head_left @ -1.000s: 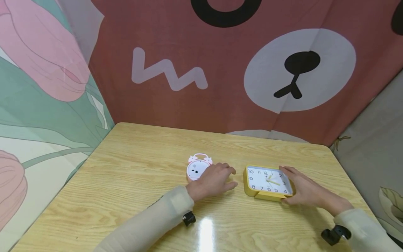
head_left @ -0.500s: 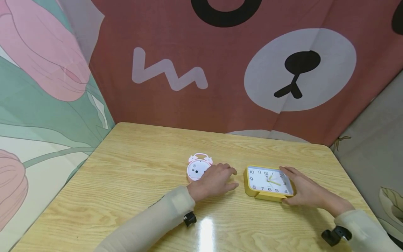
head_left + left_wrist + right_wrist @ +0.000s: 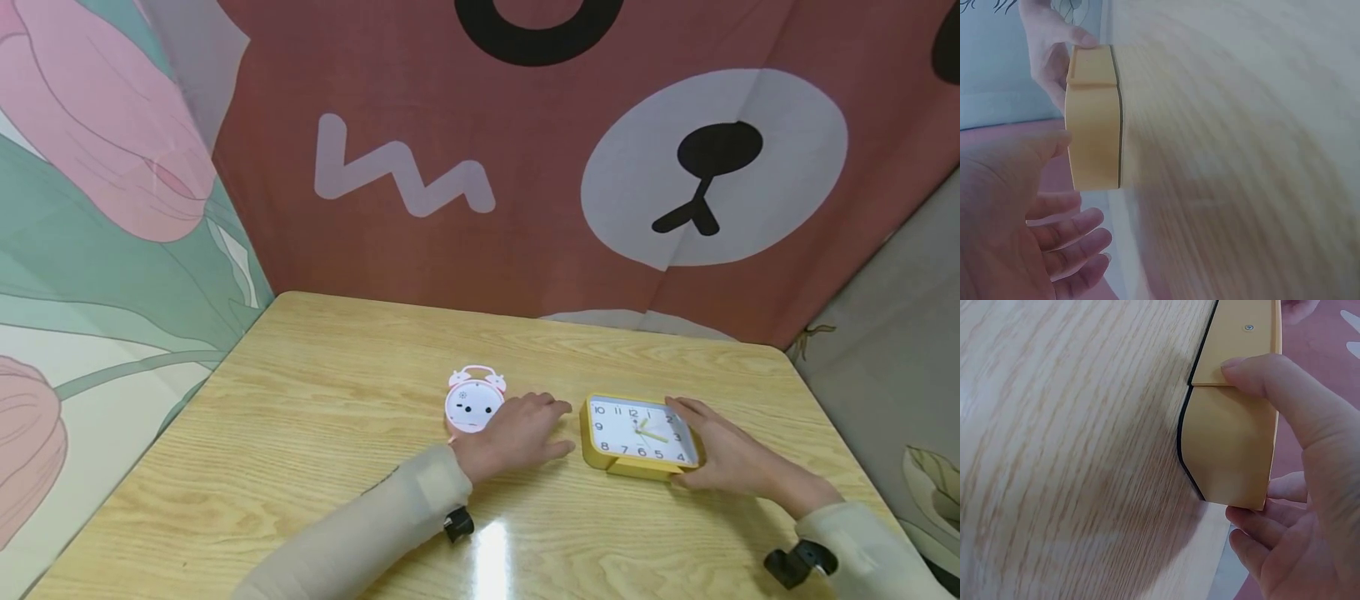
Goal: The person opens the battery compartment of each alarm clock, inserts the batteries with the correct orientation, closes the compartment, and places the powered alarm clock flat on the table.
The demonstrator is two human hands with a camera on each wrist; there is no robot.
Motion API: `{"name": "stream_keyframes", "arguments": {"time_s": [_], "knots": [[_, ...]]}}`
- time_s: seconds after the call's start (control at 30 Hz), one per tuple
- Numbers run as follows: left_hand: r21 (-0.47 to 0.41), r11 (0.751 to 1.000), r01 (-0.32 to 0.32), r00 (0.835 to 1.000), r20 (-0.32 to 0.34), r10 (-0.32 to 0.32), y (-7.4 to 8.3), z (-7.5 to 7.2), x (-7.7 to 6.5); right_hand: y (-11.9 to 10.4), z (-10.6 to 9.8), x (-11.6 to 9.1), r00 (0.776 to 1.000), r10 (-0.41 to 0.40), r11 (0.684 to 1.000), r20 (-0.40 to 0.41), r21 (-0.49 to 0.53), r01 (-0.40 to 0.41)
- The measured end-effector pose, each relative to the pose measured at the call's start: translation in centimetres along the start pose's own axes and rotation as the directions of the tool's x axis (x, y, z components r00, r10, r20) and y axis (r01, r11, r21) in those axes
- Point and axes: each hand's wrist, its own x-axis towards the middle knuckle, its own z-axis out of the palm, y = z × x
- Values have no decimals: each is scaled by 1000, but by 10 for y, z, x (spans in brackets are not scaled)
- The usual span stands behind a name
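Observation:
A yellow rectangular desk clock with a white numbered dial lies face up on the table. My right hand grips its right end. In the right wrist view the thumb presses the clock's yellow side, with the fingers curled at the end. Just left of the clock, my left hand reaches toward it with loosely bent, spread fingers, and a small gap shows between them in the head view. Behind the left wrist sits a small pink twin-bell alarm clock, its lower right edge partly covered by that hand.
The wood-grain table runs back to a hanging reddish-brown cloth with a bear print. Flower-patterned cloth hangs on the left, pale cloth on the right.
My left hand has shifted slightly right, closer to the yellow desk clock, uncovering more of the pink alarm clock's face. The right hand and the desk clock look unmoved.

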Motion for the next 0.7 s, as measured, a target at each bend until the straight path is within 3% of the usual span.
{"name": "stream_keyframes", "arguments": {"time_s": [0.3, 0.7], "knots": [[8, 999, -32, 999, 20, 31, 8, 7, 6, -7, 2, 1, 1000, -10, 1000, -1, 15, 10], [38, 999, -22, 1000, -5, 22, 11, 9, 7, -9, 2, 1, 1000, 6, 1000, -1, 5, -6]]}}
